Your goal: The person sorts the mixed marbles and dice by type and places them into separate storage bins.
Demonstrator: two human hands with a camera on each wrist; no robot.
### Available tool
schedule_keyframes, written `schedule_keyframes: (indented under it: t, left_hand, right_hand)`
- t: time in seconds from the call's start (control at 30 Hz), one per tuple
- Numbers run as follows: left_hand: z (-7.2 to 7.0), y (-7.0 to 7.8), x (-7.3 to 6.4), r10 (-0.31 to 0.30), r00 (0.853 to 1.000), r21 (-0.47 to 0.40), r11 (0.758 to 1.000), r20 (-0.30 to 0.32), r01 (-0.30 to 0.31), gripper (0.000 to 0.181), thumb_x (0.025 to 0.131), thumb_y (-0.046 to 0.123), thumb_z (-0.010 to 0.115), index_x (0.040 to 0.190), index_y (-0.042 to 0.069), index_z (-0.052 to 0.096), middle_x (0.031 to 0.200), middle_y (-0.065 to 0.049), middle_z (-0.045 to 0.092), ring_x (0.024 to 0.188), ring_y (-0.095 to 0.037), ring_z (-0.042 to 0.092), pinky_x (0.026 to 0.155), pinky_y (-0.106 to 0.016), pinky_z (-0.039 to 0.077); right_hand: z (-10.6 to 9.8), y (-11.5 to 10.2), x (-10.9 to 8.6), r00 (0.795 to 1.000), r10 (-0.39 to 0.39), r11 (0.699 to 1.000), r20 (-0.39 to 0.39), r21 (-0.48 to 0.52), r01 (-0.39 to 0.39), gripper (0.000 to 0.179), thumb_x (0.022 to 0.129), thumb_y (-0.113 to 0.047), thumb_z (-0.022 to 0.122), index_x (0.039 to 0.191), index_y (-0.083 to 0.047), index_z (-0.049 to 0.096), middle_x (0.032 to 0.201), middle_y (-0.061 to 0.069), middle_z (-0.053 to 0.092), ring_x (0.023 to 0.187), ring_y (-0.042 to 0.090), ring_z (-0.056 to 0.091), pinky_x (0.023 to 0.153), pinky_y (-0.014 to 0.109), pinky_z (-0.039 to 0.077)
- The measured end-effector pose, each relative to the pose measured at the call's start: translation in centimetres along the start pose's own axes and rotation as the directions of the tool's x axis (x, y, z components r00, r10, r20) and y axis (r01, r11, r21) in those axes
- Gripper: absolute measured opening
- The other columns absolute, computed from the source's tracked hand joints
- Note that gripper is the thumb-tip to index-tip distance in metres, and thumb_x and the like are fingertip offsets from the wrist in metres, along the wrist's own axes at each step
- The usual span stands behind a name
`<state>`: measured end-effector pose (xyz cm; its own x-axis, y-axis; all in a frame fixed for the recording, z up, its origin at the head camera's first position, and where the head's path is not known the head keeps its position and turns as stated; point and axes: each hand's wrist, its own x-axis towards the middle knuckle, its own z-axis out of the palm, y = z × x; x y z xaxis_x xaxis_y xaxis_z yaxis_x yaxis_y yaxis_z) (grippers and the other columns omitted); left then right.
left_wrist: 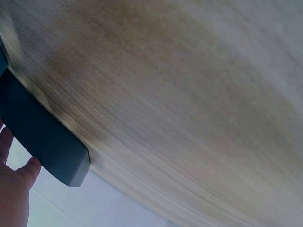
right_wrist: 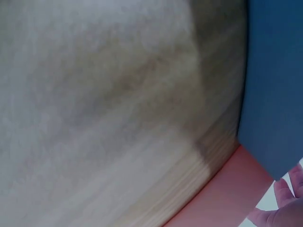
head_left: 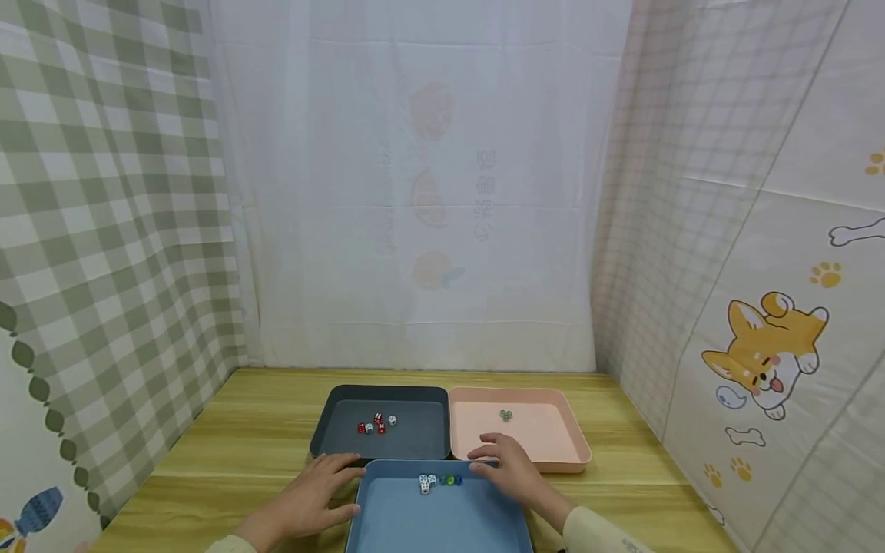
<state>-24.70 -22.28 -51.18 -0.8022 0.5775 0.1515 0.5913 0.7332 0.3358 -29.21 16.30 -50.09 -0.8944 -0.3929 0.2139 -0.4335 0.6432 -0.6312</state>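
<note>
A blue tray [head_left: 442, 518] lies nearest the person, with white dice [head_left: 425, 484] and a row of small green and blue marbles [head_left: 450, 480] near its far side. The left hand [head_left: 307, 495] is at the tray's left edge, fingers spread and loosely extended, thumb near the rim. Over the far right corner hovers or rests the right hand [head_left: 510, 470], its fingers relaxed; contact with the rim cannot be told. Neither hand holds anything. In the left wrist view, fingers [left_wrist: 29, 171] appear beside a dark tray wall. In the right wrist view, fingertips [right_wrist: 283, 191] show near the blue tray's corner.
Behind the blue tray stand a dark tray [head_left: 422, 442] with several red and white dice [head_left: 380, 425], and a pink tray [head_left: 546, 430] with green marbles [head_left: 506, 415]. All are on a wood-grain table [head_left: 228, 438]. Curtains [head_left: 415, 338] enclose the back and sides.
</note>
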Motion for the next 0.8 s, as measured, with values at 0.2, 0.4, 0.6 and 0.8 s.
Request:
schedule_keyframes:
  t: [0.2,0.4,0.6,0.8]
  left_hand:
    - [0.1,-0.2,0.1,0.0,1.0,0.005,1.0,0.0,0.0,0.06,0.097,0.057,0.054,0.139,0.014,0.058,0.145,-0.013,0.048,0.131,-0.037,0.045,0.106,-0.068,0.028]
    - [0.1,-0.1,0.0,0.001,1.0,0.003,1.0,-0.002,-0.001,0.06,0.097,0.057,0.054,0.139,0.014,0.058,0.145,-0.013,0.048,0.131,-0.037,0.045,0.106,-0.068,0.028]
    - [0.0,0.0,0.0,-0.006,1.0,-0.001,1.0,0.004,0.006,0.06,0.097,0.056,0.055,0.138,0.013,0.058,0.145,-0.013,0.048,0.131,-0.038,0.045,0.106,-0.069,0.028]
    - [-0.1,0.1,0.0,-0.001,1.0,-0.002,1.0,0.001,0.001,0.059,0.097,0.055,0.055,0.138,0.013,0.059,0.144,-0.014,0.048,0.131,-0.038,0.045,0.106,-0.069,0.028]
  right_hand:
    - [0.8,0.2,-0.2,0.996,-0.091,0.994,-0.006,-0.061,0.09,0.012,0.085,-0.022,0.078,0.096,-0.017,0.08,0.126,0.023,0.061,0.119,0.045,0.052,0.1,0.068,0.034]
    - [1.3,-0.1,-0.3,0.995,-0.095,0.99,0.009,-0.106,0.096,0.009,0.084,-0.023,0.079,0.092,-0.02,0.08,0.125,0.021,0.061,0.121,0.045,0.05,0.099,0.079,0.019]
    - [1.8,-0.5,-0.3,0.997,-0.062,0.981,0.036,-0.184,0.067,0.008,0.083,-0.025,0.079,0.091,-0.022,0.079,0.127,0.017,0.061,0.127,0.044,0.046,0.101,0.08,0.013]
    - [1.9,-0.9,-0.1,0.997,-0.042,0.969,0.067,-0.239,0.057,0.008,0.083,-0.024,0.079,0.091,-0.023,0.079,0.127,0.015,0.06,0.129,0.045,0.044,0.102,0.079,0.012]
